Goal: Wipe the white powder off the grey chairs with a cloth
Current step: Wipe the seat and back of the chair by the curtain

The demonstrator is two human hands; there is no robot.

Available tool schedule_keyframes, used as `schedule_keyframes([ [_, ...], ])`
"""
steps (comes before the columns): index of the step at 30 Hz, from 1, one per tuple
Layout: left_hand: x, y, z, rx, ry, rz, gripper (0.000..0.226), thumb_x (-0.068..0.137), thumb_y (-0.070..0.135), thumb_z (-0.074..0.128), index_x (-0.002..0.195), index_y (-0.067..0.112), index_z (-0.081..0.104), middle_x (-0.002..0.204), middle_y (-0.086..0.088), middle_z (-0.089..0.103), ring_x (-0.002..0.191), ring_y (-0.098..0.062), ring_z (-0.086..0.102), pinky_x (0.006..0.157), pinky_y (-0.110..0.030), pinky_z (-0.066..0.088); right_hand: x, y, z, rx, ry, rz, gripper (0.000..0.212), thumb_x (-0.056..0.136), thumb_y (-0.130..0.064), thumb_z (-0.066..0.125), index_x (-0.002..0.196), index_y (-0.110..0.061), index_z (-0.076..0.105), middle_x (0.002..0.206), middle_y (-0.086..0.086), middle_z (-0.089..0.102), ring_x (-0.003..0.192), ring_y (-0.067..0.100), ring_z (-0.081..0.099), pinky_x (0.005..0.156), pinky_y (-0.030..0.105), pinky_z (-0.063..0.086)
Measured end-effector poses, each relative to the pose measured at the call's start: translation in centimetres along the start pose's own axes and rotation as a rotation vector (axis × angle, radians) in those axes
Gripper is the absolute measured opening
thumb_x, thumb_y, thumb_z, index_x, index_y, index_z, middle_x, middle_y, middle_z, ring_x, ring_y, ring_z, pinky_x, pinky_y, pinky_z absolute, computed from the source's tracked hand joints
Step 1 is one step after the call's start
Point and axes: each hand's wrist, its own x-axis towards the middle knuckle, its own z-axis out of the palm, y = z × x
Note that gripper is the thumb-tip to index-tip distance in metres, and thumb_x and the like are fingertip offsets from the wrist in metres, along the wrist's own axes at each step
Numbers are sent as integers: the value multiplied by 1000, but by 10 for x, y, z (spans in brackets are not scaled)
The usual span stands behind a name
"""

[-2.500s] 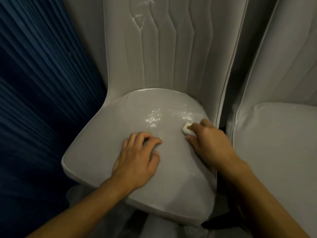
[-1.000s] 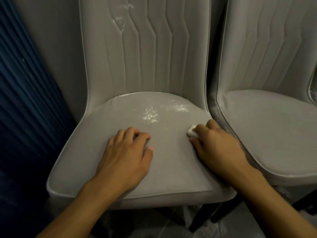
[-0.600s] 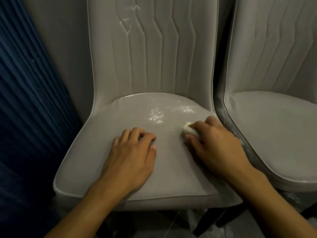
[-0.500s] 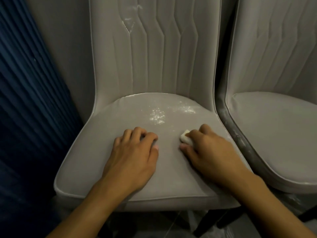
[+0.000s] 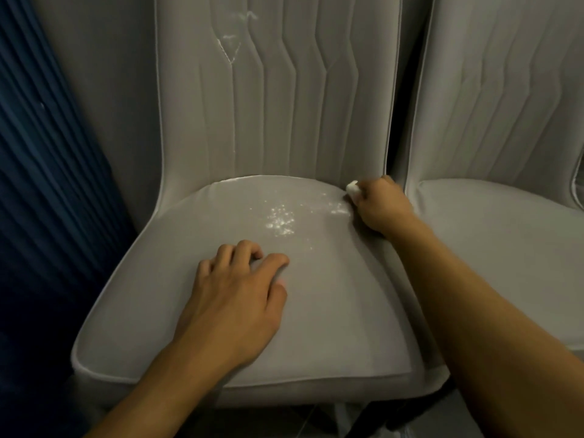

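**Much powder left, wiping barely under way**

Two grey chairs stand side by side. On the seat [image 5: 151, 295] of the one straight ahead, a bright scatter of white powder [image 5: 279, 220] lies in the rear middle. A thinner trail runs from it toward the rear right corner. The right hand [image 5: 380, 205] is at that corner, where seat meets backrest [image 5: 316, 105]. Its grip is closed round a small wad of white cloth [image 5: 353, 188], which pokes out past the fingers. The left hand [image 5: 240, 298] rests on the seat just in front of the powder, fingers loosely bent, with nothing in its grip.

High on the backrest there are thin white streaks [image 5: 229, 50]. The second chair [image 5: 493, 235], to the right, shows no powder that can be made out in this dim light, and part of it is out of view.

By my reading the job is at an early stage. The main patch, the trail beside the cloth and the backrest streaks all remain. The front half of the seat looks clean, but whether it was wiped or never dusted cannot be told. The second chair still needs a check.
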Motion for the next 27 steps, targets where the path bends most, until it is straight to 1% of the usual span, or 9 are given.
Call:
schedule_keyframes([
  [3,1,1,-1,-10,-7,-8,50,94,53,19,140,50,36,135,15,35,123,-9,32,103,-34,31,13,-3,20,-37,-38,-69,28,99,-33,56,118,-21,72,116,19,60,108,41,59,93,38,47],
  [6,1,1,-1,-9,-1,-8,48,95,53,20,141,50,34,137,15,33,124,-9,30,104,-34,31,-3,-18,21,-41,-136,-297,26,99,-33,59,121,-25,70,112,9,59,107,33,59,94,39,47],
  [9,0,1,1,-13,14,-3,46,96,51,23,141,50,35,137,14,33,123,-10,31,104,-34,32,-19,-24,-1,-15,-320,-469,28,99,-35,59,122,-24,70,112,-1,65,104,15,58,94,25,42],
  [11,0,2,1,-11,25,0,47,95,52,23,140,50,35,136,14,33,123,-10,31,103,-34,31,-11,-20,-10,-18,-267,-382,27,99,-35,59,119,-22,71,109,0,69,101,17,62,90,28,45],
  [14,0,0,2,-26,30,-6,47,95,52,21,140,50,36,136,15,33,123,-9,30,103,-33,30,22,-16,0,105,22,-99,33,101,-43,52,106,-17,73,96,6,70,93,28,65,80,33,48],
  [16,0,0,2,-27,42,-6,46,96,52,22,140,50,36,136,15,33,123,-8,30,103,-33,29,35,-21,17,81,4,-18,39,100,-46,52,102,-13,72,100,13,70,95,34,64,81,36,50],
  [20,2,0,1,-35,46,-10,42,98,51,27,139,50,36,136,14,33,124,-10,30,104,-34,30,32,-40,35,27,-133,-198,36,101,-45,52,110,-18,73,117,10,69,107,31,62,89,34,48],
  [24,2,2,0,-36,53,-15,43,97,50,27,139,48,37,136,12,34,123,-12,31,103,-37,32,-4,-64,23,64,-323,-509,33,101,-44,52,119,-24,70,109,-11,62,102,9,54,86,11,35],
  [27,2,0,0,-53,65,-6,41,99,50,30,139,47,37,137,12,34,123,-11,30,103,-37,32,-4,-63,12,190,-427,-482,32,98,-41,57,124,-26,68,113,-12,62,103,6,57,94,22,41],
])
